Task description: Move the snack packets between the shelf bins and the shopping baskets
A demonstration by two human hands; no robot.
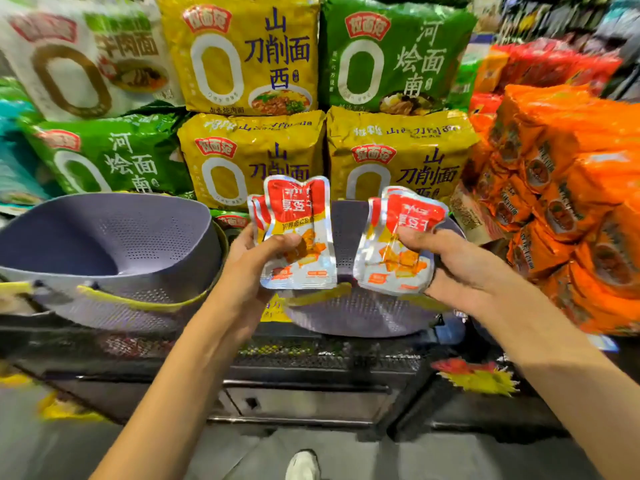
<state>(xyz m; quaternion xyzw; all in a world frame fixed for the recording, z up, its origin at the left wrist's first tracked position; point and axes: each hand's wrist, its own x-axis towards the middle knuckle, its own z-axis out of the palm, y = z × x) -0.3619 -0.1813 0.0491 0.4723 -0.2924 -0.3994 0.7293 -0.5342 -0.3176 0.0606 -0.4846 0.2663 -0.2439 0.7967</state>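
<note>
My left hand grips silver, red and yellow snack packets, at least two stacked, held upright in the middle of the view. My right hand grips a similar small stack of snack packets, thumb pressed across the front. Both stacks hover above a purple perforated basket with a yellow-green rim, mostly hidden behind them. A second purple basket stands to the left, and its visible inside holds nothing.
Large yellow, green and white noodle bags are stacked behind the baskets. Orange packets pile up at the right. A dark shelf front runs below. A shoe shows on the grey floor.
</note>
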